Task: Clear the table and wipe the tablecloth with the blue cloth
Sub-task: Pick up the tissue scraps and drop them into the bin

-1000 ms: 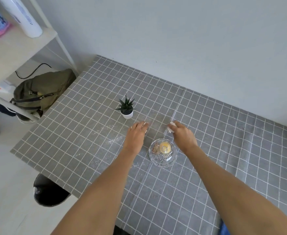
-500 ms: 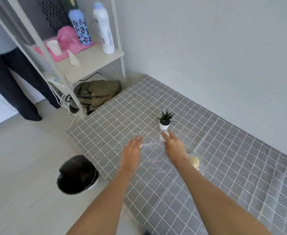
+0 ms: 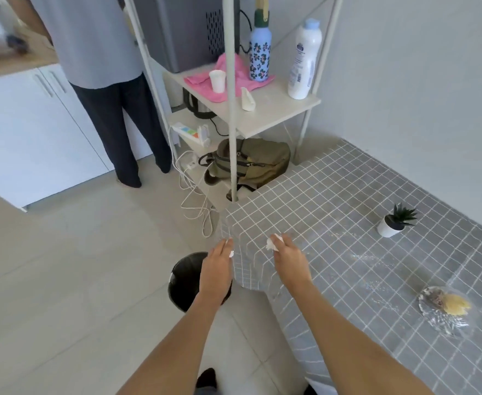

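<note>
The grey checked tablecloth (image 3: pixel 362 252) covers the table on the right, with white crumbs scattered across its middle. My right hand (image 3: pixel 289 260) is over the table's near left corner and pinches a small crumpled white paper scrap (image 3: pixel 272 243). My left hand (image 3: pixel 215 272) hovers past the table edge above a black bin (image 3: pixel 184 283), fingers fairly straight and holding nothing that I can see. A small potted succulent (image 3: pixel 395 222) stands further back on the cloth. A glass dish (image 3: pixel 446 307) with yellowish contents sits at the right. No blue cloth is in view.
A white shelf rack (image 3: pixel 262 115) stands beyond the table corner with bottles, a cup and a pink cloth on it. An olive backpack (image 3: pixel 251 162) and cables lie under it. A person (image 3: pixel 106 81) stands at the white cabinets, back left.
My view has swung left. Both hands moved from the middle of the table to its left corner, and my left hand now hangs over the bin. The right hand still pinches the scrap.
</note>
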`<state>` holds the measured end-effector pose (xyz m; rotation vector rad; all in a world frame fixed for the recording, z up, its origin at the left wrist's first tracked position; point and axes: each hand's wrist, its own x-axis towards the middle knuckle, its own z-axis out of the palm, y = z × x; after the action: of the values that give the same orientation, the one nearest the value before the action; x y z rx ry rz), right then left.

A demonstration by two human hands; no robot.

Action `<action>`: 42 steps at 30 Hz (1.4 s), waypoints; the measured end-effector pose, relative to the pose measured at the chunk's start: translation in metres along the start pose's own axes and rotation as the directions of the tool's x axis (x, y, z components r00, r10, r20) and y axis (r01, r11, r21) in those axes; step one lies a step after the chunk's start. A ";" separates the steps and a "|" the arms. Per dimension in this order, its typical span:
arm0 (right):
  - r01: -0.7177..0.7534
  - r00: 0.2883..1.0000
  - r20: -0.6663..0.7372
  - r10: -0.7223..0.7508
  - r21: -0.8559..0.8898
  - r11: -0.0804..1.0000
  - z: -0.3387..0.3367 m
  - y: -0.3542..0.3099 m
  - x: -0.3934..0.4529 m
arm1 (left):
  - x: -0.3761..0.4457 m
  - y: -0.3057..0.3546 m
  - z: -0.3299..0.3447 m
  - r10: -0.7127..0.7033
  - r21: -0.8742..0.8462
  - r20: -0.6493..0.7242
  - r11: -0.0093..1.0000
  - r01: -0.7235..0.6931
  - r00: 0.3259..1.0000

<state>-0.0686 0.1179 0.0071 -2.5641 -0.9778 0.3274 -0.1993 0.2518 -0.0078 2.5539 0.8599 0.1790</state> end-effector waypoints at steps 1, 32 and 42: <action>0.007 1.000 0.015 -0.007 0.003 1.000 0.009 -0.017 0.003 | -0.001 -0.016 -0.007 -0.014 -0.001 -0.002 1.000 0.014 1.000; 0.230 0.903 0.387 -0.187 -0.067 0.971 0.282 -0.080 0.115 | 0.040 -0.234 0.118 -0.364 -0.013 0.120 0.930 0.368 0.924; 0.230 0.843 0.510 -0.172 -0.053 0.972 0.311 -0.072 0.125 | 0.054 -0.262 0.129 -0.405 -0.020 0.095 0.912 0.409 0.909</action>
<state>-0.1265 0.3336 -0.2536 -2.4867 -1.4733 0.9414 -0.2655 0.4237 -0.2407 2.2637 1.3138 -0.0468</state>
